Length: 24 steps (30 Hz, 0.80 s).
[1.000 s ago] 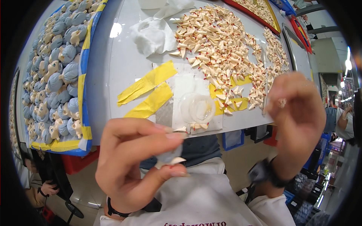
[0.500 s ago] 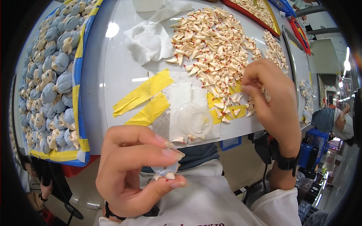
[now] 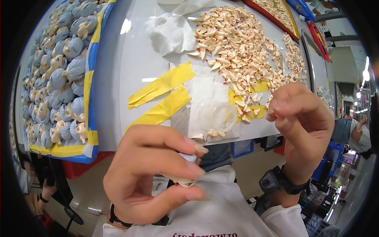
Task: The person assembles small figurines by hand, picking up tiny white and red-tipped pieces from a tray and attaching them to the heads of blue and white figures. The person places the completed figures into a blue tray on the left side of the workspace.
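My left hand [image 3: 152, 173] is close to my chest, its fingers closed around a small pale figure piece [image 3: 185, 181] with a light blue part showing at the top. My right hand [image 3: 302, 126] is raised at the table's near edge, thumb and fingers pinched together; what sits between the fingertips is too small to make out. A large heap of small cream, red-tipped pieces [image 3: 237, 51] lies on the white table [image 3: 130, 75]. A clear shallow dish [image 3: 217, 114] stands on a white sheet near the front edge.
Yellow tape strips [image 3: 164, 93] are stuck to the table. A blue-edged tray of several blue and cream figures [image 3: 59, 75] fills the left. A white cloth [image 3: 169, 31] lies at the back. Red trays [image 3: 276, 10] hold more pieces. Another person stands at the far right [image 3: 355, 134].
My right hand has left the heap of cream pieces and lifted toward me with fingers pinched. My left hand keeps its hold on the small figure piece and has shifted slightly.
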Available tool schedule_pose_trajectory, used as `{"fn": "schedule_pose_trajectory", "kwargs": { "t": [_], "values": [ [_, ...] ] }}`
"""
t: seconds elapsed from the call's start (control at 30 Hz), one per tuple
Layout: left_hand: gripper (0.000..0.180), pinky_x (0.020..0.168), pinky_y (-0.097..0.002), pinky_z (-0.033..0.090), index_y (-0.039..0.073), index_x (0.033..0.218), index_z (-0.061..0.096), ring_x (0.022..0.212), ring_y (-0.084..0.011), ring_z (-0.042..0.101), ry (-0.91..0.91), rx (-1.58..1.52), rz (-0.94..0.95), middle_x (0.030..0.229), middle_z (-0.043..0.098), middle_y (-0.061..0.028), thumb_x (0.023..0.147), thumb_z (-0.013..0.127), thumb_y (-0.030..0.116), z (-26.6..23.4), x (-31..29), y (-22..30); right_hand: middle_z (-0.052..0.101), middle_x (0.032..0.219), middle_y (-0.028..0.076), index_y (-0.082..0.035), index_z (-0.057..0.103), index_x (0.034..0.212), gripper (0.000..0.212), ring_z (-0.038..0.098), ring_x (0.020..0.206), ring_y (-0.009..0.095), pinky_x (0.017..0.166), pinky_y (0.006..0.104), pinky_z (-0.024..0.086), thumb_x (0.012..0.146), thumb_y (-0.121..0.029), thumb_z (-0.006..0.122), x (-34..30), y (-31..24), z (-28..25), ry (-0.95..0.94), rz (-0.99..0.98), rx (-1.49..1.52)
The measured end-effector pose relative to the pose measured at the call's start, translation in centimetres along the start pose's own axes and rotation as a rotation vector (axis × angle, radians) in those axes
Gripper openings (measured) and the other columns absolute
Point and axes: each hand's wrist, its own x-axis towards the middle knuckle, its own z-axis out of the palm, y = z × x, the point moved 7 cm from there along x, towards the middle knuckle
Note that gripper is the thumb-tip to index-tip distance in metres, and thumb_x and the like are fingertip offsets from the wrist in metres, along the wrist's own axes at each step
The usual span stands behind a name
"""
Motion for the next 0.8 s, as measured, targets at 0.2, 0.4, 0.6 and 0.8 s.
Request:
{"fn": "schedule_pose_trajectory", "kwargs": {
  "t": [0.2, 0.4, 0.6, 0.8],
  "values": [
    [0.038, 0.067, -0.0288, 0.051, 0.007, 0.09, 0.048, 0.084, -0.0244, 0.058, -0.05, 0.033, 0.164, 0.101, 0.044, -0.0143, 0.068, 0.077, 0.015, -0.4, -0.2, 0.4, 0.057, 0.081, 0.013, 0.001, 0.058, 0.079, 0.016, 0.056, 0.074, 0.018, 0.066, 0.0267, 0.045, 0.068, 0.012, 0.06, 0.5, -1.4, 1.2, 0.074, -0.042, -0.094],
    [0.038, 0.065, -0.0264, 0.053, 0.004, 0.096, 0.047, 0.086, -0.0252, 0.06, 0.115, -0.121, -0.013, 0.102, 0.043, -0.0143, 0.071, 0.074, 0.012, -0.2, -0.9, 0.0, 0.056, 0.079, 0.011, 0.002, 0.06, 0.076, 0.023, 0.054, 0.073, 0.017, 0.063, 0.0248, 0.043, 0.059, 0.017, 0.061, 0.5, -2.1, 3.7, -0.065, -0.199, -0.417],
    [0.043, 0.066, -0.0259, 0.052, 0.0, 0.1, 0.047, 0.085, -0.024, 0.06, 0.139, -0.212, -0.05, 0.1, 0.046, -0.0149, 0.071, 0.074, 0.014, -0.3, -0.6, -0.6, 0.055, 0.078, 0.009, 0.0, 0.061, 0.073, 0.02, 0.052, 0.072, 0.016, 0.061, 0.0239, 0.04, 0.06, 0.015, 0.062, -0.6, -2.3, 4.0, 0.0, -0.253, -0.525],
    [0.045, 0.07, -0.0301, 0.048, 0.001, 0.099, 0.049, 0.08, -0.0218, 0.059, 0.217, -0.207, -0.067, 0.093, 0.053, -0.0147, 0.069, 0.077, 0.021, 0.1, 0.1, -0.7, 0.052, 0.079, 0.009, -0.001, 0.06, 0.076, 0.018, 0.049, 0.07, 0.014, 0.061, 0.022, 0.039, 0.062, 0.008, 0.066, -0.8, -2.8, 4.3, 0.022, -0.339, -0.457]
  ]
}}
